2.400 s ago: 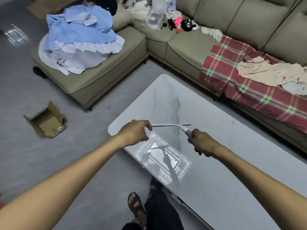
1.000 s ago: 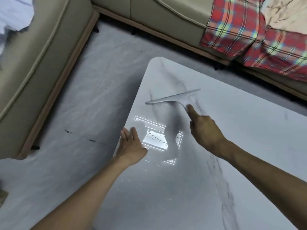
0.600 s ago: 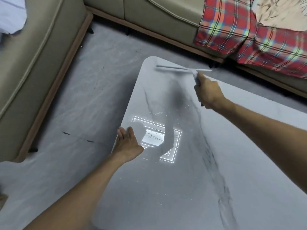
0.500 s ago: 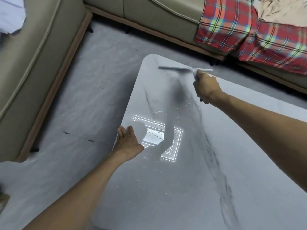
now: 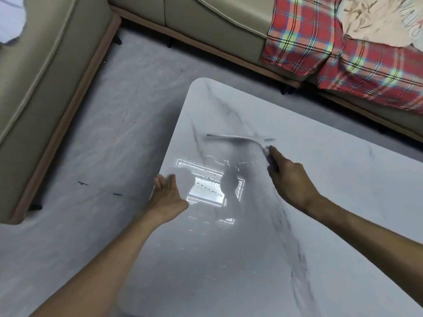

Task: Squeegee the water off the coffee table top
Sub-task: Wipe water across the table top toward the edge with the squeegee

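Note:
The white marble-look coffee table top (image 5: 332, 191) fills the lower right, its rounded far corner at top centre. A grey squeegee (image 5: 233, 138) lies blade-down across the table, blurred by motion, a little in from that corner. My right hand (image 5: 290, 179) is shut on its handle, forefinger stretched along it. My left hand (image 5: 168, 195) rests flat at the table's left edge, fingers together, holding nothing. Small water beads (image 5: 212, 177) glint in a bright ceiling-light reflection between the two hands, just nearer to me than the blade.
A beige L-shaped sofa (image 5: 57, 53) wraps the left and far sides, separated from the table by grey floor (image 5: 103, 138). A red plaid blanket (image 5: 343, 53) with a cream cloth (image 5: 370, 19) on it hangs over the far sofa at upper right.
My right hand has drawn the squeegee from the far corner back toward me, across the table. My left hand stays planted at the left edge.

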Tool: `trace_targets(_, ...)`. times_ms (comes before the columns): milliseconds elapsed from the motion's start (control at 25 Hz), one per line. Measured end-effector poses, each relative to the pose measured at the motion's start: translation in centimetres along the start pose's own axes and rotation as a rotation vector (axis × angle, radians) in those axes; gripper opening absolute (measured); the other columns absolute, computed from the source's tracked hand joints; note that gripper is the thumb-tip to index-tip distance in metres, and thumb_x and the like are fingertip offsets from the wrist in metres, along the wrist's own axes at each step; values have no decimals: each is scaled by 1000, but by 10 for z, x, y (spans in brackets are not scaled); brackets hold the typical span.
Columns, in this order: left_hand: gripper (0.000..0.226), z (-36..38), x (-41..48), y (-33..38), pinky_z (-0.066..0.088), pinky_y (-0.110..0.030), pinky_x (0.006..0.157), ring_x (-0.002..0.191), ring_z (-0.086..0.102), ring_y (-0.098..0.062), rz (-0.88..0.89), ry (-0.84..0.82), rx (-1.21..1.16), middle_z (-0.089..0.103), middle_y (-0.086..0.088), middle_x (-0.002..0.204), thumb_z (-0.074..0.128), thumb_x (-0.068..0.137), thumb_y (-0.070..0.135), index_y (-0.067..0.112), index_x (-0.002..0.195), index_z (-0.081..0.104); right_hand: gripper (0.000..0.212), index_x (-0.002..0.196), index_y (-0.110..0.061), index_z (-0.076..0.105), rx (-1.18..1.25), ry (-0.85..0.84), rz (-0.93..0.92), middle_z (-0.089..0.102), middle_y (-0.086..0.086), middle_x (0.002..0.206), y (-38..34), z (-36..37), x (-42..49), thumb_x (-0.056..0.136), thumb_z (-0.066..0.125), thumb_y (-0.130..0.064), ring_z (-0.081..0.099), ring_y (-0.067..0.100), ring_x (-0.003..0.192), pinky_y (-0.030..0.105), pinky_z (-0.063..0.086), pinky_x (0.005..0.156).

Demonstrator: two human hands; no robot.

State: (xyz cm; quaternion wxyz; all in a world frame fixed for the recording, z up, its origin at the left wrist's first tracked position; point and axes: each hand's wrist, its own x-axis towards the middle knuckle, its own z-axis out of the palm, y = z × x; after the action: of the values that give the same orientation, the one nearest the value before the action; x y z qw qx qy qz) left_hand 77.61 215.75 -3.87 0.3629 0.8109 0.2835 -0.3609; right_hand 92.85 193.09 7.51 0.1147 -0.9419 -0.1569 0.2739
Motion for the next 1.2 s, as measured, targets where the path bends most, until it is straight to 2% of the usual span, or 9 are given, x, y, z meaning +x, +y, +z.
trace_targets(120, 83, -2, 2, -2, 22, -45, 117, 148, -11, -29, 3, -20, -2, -7, -18, 155, 55, 73, 14, 14, 144, 12, 23, 117, -6, 43, 28, 92, -35, 62, 30, 100, -45, -10, 84, 95, 38, -9, 56, 45, 76, 43, 41, 63)
trace_targets(240, 86, -2, 5, -4, 21, -44, 118, 148, -11, -27, -3, -44, -35, -4, -17, 154, 53, 72, 11, 14, 147, 11, 39, 130, -8, 39, 99, 80, 72, 56, 29, 117, -86, 3, 148, 92, 33, -9, 52, 33, 83, 35, 35, 50)
trace_targets(320, 86, -2, 7, -5, 23, -43, 118, 148, -12, -25, -6, -52, -44, -6, -16, 155, 54, 71, 11, 15, 147, 14, 49, 139, -12, 33, 39, 65, 81, 56, 27, 117, -93, 21, 152, 89, 33, -8, 52, 33, 83, 36, 38, 53)
trace_targets(440, 78, 1, 8, -8, 26, -42, 117, 149, -13, -24, -13, -52, -33, -9, -18, 157, 56, 70, 12, 16, 142, 24, 51, 142, -16, 30, -77, 59, -43, 60, 28, 108, -72, 46, 110, 91, 35, -8, 57, 45, 90, 38, 37, 68)
trace_targets(600, 61, -1, 6, -11, 32, -41, 112, 148, -4, -24, 1, -60, -34, 0, -12, 152, 58, 69, 13, 17, 126, 35, 55, 145, -26, 24, -90, -46, -160, 62, 19, 87, -14, 59, 25, 94, 38, -12, 59, 41, 75, 43, 49, 66)
trace_targets(760, 48, -9, 0, -15, 41, -26, 87, 133, 21, -18, 66, -37, -7, 17, 4, 120, 59, 69, 13, 21, 110, 35, 57, 150, -35, 19, -188, -177, -118, 61, 9, 89, 45, 50, -52, 98, 39, -20, 58, 35, 76, 39, 50, 67)
trace_targets(960, 43, -15, -16, -23, 43, -29, 62, 79, 57, -21, 13, 143, -202, 52, -4, 100, 60, 76, 11, 22, 114, 41, 49, 146, -29, 32, -81, -110, -144, 69, 13, 90, 49, 19, -58, 99, 43, -26, 62, 39, 86, 40, 50, 72)
trace_targets(1040, 35, -17, -24, -33, 46, -28, 66, 80, 58, -24, -14, 311, -268, 57, -2, 94, 61, 80, 9, 18, 111, 47, 43, 143, -29, 34, -5, -26, -243, 66, 11, 85, 16, 20, -34, 101, 41, -31, 60, 40, 82, 42, 51, 71)
trace_targets(1200, 22, -21, -41, -63, 37, -9, 57, 74, 62, -16, -71, 582, -415, 67, -1, 78, 69, 76, 0, 16, 87, 58, 46, 148, -31, 25, -145, -66, -417, 59, 8, 91, -64, 61, 12, 103, 30, -36, 56, 37, 82, 38, 42, 66)
